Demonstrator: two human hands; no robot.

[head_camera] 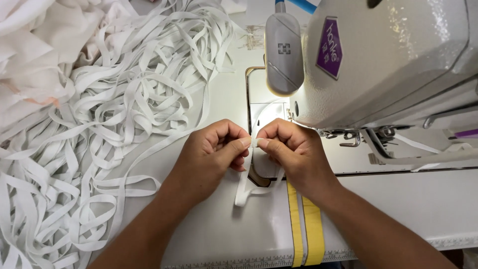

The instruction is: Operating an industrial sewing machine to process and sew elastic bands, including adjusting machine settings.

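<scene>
Two hands meet just in front of the sewing machine point(388, 65), thumbs and forefingers pinched tight on a white elastic strip point(244, 187). The left hand point(211, 154) and right hand point(291, 154) clamp its ends together, probably to line them up squarely. The rest of the strip hangs as a loop below the fingertips point(245, 142), onto the table point(398, 199). A heap of loose strips point(99, 124) lies well to the left.

We see a cream-white industrial sewing machine point(398, 65) on a white worktable point(224, 234), two yellow tape stripes point(304, 224) along its top, and crumpled white fabric point(30, 55) piled far left.
</scene>
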